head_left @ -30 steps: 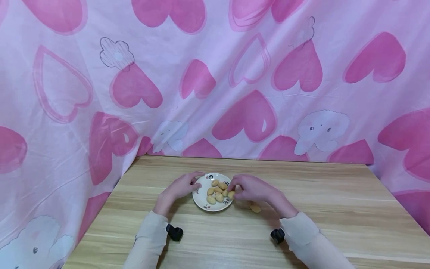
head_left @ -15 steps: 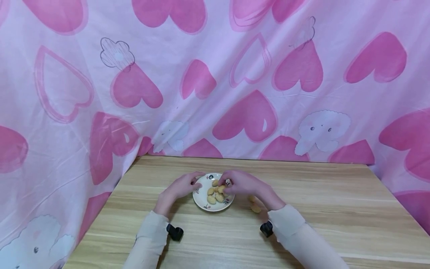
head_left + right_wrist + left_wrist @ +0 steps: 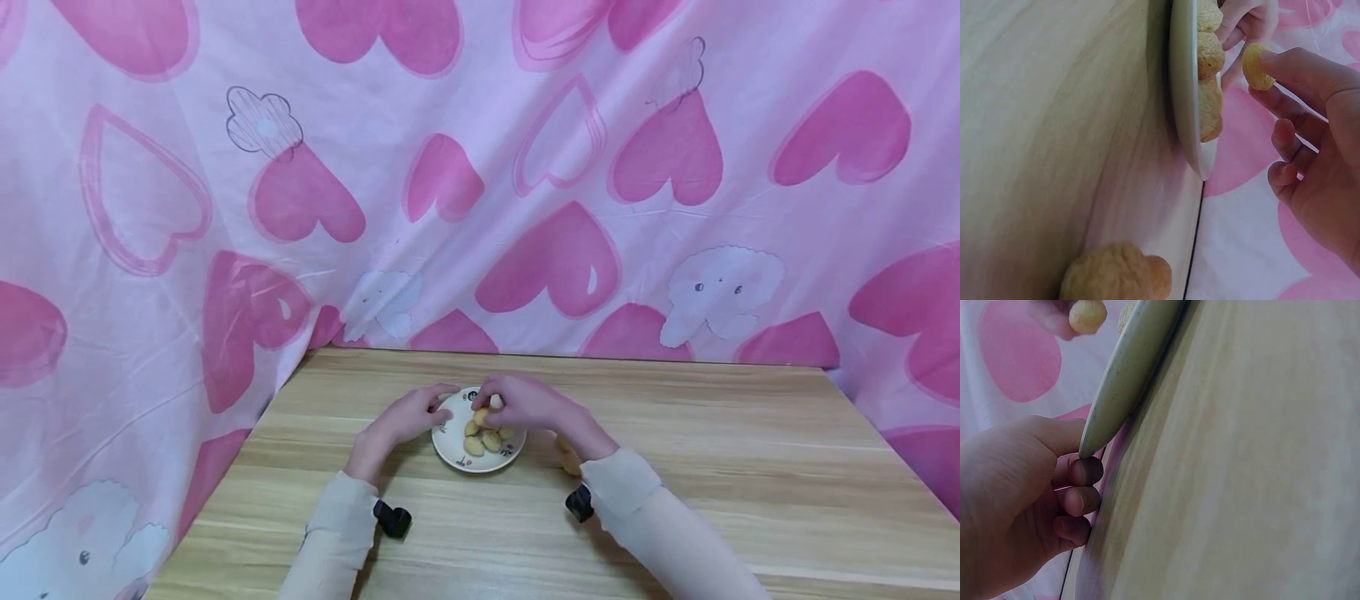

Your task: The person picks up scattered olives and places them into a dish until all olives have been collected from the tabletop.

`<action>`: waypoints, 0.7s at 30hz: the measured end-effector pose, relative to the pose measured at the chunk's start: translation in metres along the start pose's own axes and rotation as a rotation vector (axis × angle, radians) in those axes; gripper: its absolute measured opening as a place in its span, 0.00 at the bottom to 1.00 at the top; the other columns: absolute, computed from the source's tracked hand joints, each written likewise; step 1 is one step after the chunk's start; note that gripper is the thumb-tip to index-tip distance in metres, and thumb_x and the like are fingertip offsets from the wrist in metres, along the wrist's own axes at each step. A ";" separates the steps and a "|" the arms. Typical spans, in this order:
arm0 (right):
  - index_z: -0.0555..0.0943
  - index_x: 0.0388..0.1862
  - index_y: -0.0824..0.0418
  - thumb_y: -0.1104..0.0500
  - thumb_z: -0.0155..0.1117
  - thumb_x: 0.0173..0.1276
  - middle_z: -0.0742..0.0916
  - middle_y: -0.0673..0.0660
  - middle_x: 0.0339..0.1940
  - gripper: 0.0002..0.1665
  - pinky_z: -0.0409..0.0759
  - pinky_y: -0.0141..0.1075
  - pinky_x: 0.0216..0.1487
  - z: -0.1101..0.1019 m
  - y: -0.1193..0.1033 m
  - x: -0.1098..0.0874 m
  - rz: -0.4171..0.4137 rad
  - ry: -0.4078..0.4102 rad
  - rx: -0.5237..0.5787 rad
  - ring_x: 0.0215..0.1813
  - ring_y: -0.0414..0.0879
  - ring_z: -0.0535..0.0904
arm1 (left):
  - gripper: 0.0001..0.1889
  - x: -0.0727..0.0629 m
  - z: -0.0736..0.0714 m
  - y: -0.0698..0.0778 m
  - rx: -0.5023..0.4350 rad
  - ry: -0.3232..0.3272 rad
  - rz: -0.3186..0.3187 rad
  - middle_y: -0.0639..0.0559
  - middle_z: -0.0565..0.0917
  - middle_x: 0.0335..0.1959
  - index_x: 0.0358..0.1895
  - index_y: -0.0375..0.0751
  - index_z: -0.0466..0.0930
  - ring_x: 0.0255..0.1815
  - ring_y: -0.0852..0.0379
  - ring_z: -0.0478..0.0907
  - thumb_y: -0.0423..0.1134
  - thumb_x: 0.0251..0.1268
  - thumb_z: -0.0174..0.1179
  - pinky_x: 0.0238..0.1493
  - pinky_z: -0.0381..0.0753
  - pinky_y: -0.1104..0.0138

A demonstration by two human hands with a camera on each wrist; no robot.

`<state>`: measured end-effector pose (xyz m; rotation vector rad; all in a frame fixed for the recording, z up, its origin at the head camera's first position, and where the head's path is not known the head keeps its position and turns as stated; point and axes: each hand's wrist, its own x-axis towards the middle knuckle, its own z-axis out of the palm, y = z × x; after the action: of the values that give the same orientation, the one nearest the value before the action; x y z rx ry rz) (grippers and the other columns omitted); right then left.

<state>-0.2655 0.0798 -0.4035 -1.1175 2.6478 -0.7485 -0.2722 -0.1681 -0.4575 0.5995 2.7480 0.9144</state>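
A white plate with small dark and red motifs sits on the table, bearing several small, rough, golden puffs. My left hand grips its left rim, thumb on top and fingers curled at the underside, as the left wrist view shows. Over the plate's far right part, my right hand pinches one golden puff between thumb and index finger. That puff is held above the ones on the plate, and the other fingers of this hand are loosely bent.
On the wooden table, right of the plate and partly behind my right forearm, lie a few loose puffs. A pink heart-patterned cloth hangs along the back and left. A black wrist camera sits at each cuff.
My right hand, pinching a puff, has moved left and slightly away from me, from the plate's right rim to above the plate. My left hand has stayed on the rim.
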 end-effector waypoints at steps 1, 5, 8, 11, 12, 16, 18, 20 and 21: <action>0.88 0.46 0.52 0.58 0.68 0.63 0.86 0.46 0.46 0.12 0.77 0.37 0.51 0.001 0.000 0.002 -0.001 0.001 -0.002 0.48 0.46 0.81 | 0.26 0.000 0.000 0.000 -0.001 0.001 0.001 0.55 0.72 0.22 0.71 0.51 0.71 0.22 0.60 0.65 0.43 0.71 0.60 0.25 0.64 0.67; 0.88 0.46 0.52 0.58 0.69 0.62 0.86 0.47 0.47 0.12 0.77 0.38 0.52 0.006 0.004 0.009 -0.006 0.011 -0.022 0.48 0.45 0.81 | 0.26 -0.001 0.000 0.001 -0.016 0.002 -0.009 0.54 0.72 0.23 0.71 0.53 0.71 0.22 0.59 0.65 0.43 0.71 0.60 0.25 0.64 0.66; 0.88 0.47 0.50 0.57 0.69 0.63 0.86 0.46 0.47 0.13 0.77 0.37 0.52 0.011 0.009 0.015 0.014 0.021 -0.007 0.47 0.42 0.80 | 0.26 -0.002 0.000 0.001 -0.018 0.001 -0.017 0.54 0.72 0.23 0.71 0.53 0.71 0.23 0.59 0.65 0.43 0.71 0.59 0.25 0.64 0.66; 0.88 0.47 0.49 0.56 0.70 0.63 0.86 0.44 0.48 0.13 0.77 0.37 0.52 0.015 0.012 0.020 0.048 0.024 0.022 0.46 0.40 0.78 | 0.25 -0.001 0.001 0.000 -0.012 0.001 -0.018 0.54 0.73 0.24 0.71 0.52 0.71 0.23 0.59 0.65 0.43 0.71 0.59 0.26 0.65 0.66; 0.87 0.47 0.49 0.56 0.69 0.63 0.86 0.44 0.48 0.13 0.77 0.37 0.51 0.016 0.013 0.022 0.054 0.024 0.027 0.46 0.40 0.78 | 0.25 -0.001 0.001 0.000 -0.009 0.001 -0.019 0.54 0.73 0.24 0.71 0.53 0.70 0.23 0.59 0.66 0.43 0.72 0.59 0.26 0.65 0.66; 0.87 0.46 0.49 0.56 0.69 0.63 0.86 0.44 0.47 0.12 0.77 0.37 0.51 0.020 0.016 0.027 0.055 0.019 0.035 0.46 0.39 0.78 | 0.26 -0.002 0.001 0.000 -0.005 0.003 -0.020 0.53 0.74 0.24 0.71 0.52 0.70 0.23 0.58 0.66 0.43 0.72 0.59 0.26 0.66 0.65; 0.87 0.47 0.49 0.56 0.69 0.64 0.86 0.45 0.48 0.12 0.77 0.37 0.52 0.021 0.016 0.030 0.056 0.013 0.037 0.47 0.39 0.79 | 0.26 -0.002 0.001 0.001 0.000 0.003 -0.020 0.53 0.74 0.24 0.71 0.52 0.70 0.23 0.59 0.66 0.43 0.72 0.59 0.26 0.65 0.65; 0.87 0.48 0.49 0.56 0.69 0.65 0.86 0.45 0.48 0.12 0.78 0.37 0.53 0.022 0.016 0.032 0.059 0.004 0.042 0.48 0.39 0.80 | 0.26 -0.002 0.000 0.001 0.009 0.004 -0.015 0.53 0.74 0.24 0.71 0.52 0.70 0.22 0.59 0.66 0.43 0.71 0.59 0.25 0.65 0.65; 0.87 0.48 0.49 0.56 0.69 0.65 0.86 0.46 0.49 0.12 0.78 0.37 0.53 0.022 0.016 0.033 0.058 -0.001 0.043 0.49 0.39 0.80 | 0.26 -0.002 0.000 0.001 0.012 0.006 -0.012 0.53 0.74 0.24 0.71 0.52 0.70 0.22 0.59 0.66 0.43 0.71 0.59 0.25 0.65 0.66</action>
<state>-0.2910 0.0572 -0.4292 -1.0256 2.6372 -0.7897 -0.2699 -0.1679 -0.4568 0.5828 2.7613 0.8990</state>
